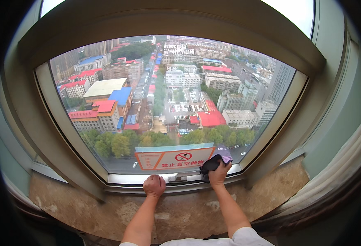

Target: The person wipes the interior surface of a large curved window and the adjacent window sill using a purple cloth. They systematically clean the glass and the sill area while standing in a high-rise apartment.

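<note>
My right hand (220, 174) holds a folded cloth, its dark side (210, 166) and purple side (224, 154) both showing. The cloth lies against the lower right of the window pane (180, 104), overlapping the right end of a warning sticker (174, 160). That sticker has an orange border, a red prohibition sign and writing. To the left, my left hand (154, 185) is curled over the bottom rail (128, 179) of the window frame; its fingertips are hidden. Between my hands, a metal window handle (178, 177) lies flat along the rail.
A brown marble-patterned sill (180, 212) curves below the window. Thick frame posts flank the pane, and a wide crossbar (174, 21) spans the top. At right hangs a pale curtain (325, 196). Through the glass, buildings, trees and a road lie far below.
</note>
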The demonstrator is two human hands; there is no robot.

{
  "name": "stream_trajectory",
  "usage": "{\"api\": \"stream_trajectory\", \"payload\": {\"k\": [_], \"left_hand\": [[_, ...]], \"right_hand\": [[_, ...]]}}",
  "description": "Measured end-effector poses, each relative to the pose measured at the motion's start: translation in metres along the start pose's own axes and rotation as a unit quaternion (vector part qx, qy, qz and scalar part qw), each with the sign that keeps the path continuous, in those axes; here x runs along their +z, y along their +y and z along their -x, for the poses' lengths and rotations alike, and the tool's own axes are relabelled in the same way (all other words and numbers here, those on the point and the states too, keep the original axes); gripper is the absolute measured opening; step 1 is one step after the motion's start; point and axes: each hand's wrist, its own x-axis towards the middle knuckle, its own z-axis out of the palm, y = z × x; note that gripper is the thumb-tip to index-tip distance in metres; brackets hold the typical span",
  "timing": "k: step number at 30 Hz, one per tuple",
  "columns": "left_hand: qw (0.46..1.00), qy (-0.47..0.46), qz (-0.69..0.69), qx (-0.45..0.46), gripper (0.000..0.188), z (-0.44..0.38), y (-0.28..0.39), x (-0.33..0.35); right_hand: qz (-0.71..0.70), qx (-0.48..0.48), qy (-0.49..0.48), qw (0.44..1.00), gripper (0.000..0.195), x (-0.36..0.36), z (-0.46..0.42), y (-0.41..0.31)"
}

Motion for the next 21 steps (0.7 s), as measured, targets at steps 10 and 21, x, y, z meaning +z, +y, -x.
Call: {"api": "stream_trajectory", "payload": {"k": [10, 21], "left_hand": [[1.000, 0.005, -0.006, -0.008, 0.012, 0.001, 0.002, 0.004], [1.000, 0.010, -0.006, -0.016, 0.014, 0.001, 0.002, 0.008]], "right_hand": [[-0.147, 0.039, 0.047, 0.987, 0.044, -0.044, -0.044, -0.018], [-0.077, -0.119, 0.272, 0.952, 0.038, -0.125, -0.212, -0.114]]}}
